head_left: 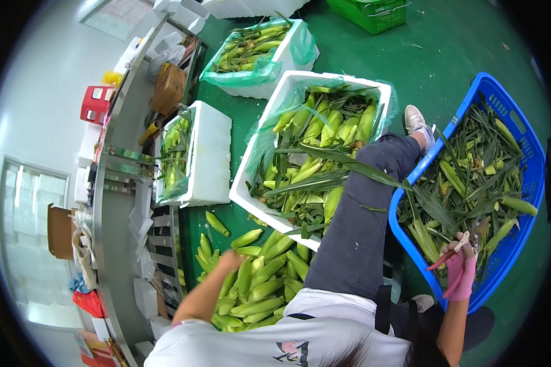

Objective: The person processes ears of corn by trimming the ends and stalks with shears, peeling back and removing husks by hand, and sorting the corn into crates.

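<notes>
My right hand (462,273), in a pink glove, grips red-handled pruning shears (475,236) over the near side of a blue plastic basket (406,238). Corn husks, leaves (482,183) and trimmed pieces fill that basket. Bare and blurred, my left hand (232,261) is over a heap of trimmed green corn ears (261,286) on the floor; whether it touches one is unclear. Between my hands, past my bent leg, stands a white foam box (248,172) lined with thin green plastic, full of corn in the husk (333,126). Long leaves stretch from the box across my leg.
Two more foam boxes of corn, one box (211,156) by the shelving and another box (275,85) farther off, stand on the green floor (349,50). A metal rack (119,137) holding cartons runs along the left. A green crate (372,18) sits at the top.
</notes>
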{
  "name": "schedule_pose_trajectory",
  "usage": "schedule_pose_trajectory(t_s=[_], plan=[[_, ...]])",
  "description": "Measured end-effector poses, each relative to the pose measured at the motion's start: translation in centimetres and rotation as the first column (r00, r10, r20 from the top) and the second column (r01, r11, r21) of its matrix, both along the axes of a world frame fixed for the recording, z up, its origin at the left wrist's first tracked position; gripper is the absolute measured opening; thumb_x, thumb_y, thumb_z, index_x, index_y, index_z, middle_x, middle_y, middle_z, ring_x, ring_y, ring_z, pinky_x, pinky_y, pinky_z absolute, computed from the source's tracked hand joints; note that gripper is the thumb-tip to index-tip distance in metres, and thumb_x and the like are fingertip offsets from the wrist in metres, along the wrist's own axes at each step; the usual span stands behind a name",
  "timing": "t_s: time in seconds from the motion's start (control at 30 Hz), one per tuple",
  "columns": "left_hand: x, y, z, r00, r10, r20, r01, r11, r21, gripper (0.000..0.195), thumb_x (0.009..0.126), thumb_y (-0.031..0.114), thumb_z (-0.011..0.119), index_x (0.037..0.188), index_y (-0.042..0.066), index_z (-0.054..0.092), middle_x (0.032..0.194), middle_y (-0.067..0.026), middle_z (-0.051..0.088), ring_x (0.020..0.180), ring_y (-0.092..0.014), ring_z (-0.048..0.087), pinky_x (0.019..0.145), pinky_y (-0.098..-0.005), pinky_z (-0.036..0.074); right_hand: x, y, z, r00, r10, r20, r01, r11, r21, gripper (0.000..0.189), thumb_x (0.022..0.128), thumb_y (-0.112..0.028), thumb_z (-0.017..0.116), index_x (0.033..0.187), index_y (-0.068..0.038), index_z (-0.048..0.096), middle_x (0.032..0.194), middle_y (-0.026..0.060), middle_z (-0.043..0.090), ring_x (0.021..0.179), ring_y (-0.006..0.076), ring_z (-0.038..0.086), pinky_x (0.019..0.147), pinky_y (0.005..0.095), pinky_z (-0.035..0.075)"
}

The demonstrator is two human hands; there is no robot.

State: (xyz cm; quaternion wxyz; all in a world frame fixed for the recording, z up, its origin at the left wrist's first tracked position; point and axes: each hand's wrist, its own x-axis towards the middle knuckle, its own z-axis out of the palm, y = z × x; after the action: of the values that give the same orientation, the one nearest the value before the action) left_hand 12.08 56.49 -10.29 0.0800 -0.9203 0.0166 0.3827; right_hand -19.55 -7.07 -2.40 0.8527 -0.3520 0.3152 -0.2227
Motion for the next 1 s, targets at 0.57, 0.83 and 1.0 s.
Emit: schedule_pose_trajectory(t_s=[0.57, 0.83, 1.0], plan=[[25.2, -37.0, 1.4, 0.921, 0.376, -0.105, -0.276, 0.435, -0.857, 0.062, 0.082, 0.032, 0.075, 0.128, -0.003, 0.052, 0.107, -0.0147, 0.066, 0.088, -0.022, 0.065, 0.075, -0.0357, 0.053, -1.9, -3.1, 0.7, 0.981, 0.067, 0.180, -0.070, 0.997, 0.012, 0.067, 0.088, -0.040, 0.063, 0.138, -0.001, 0.042, 0.122, 0.0146, 0.058, 0.117, 0.0310, 0.055, 0.100, 0.0406, 0.044], [2.1, -44.2, 18.4, 0.816, -0.314, 0.485, 0.566, 0.268, -0.780, 0.063, 0.067, 0.017, 0.083, 0.120, 0.000, 0.055, 0.107, -0.0156, 0.065, 0.101, -0.026, 0.064, 0.089, -0.0352, 0.049, 0.9, 0.0, 5.2, 0.941, 0.307, -0.143, -0.338, 0.864, -0.374, 0.063, 0.076, -0.010, 0.067, 0.133, -0.003, 0.042, 0.118, 0.0080, 0.053, 0.112, 0.0178, 0.052, 0.093, 0.0349, 0.045], [-6.6, -49.6, 18.5, 0.596, -0.473, 0.648, 0.751, 0.045, -0.658, 0.067, 0.064, 0.016, 0.084, 0.121, -0.002, 0.054, 0.108, -0.0169, 0.062, 0.098, -0.030, 0.063, 0.087, -0.0358, 0.049, 1.4, -0.9, 10.6, 0.825, 0.288, -0.486, -0.529, 0.699, -0.482, 0.077, 0.075, -0.028, 0.076, 0.135, 0.005, 0.039, 0.114, 0.0205, 0.055, 0.096, 0.0290, 0.062, 0.082, 0.0377, 0.052]])
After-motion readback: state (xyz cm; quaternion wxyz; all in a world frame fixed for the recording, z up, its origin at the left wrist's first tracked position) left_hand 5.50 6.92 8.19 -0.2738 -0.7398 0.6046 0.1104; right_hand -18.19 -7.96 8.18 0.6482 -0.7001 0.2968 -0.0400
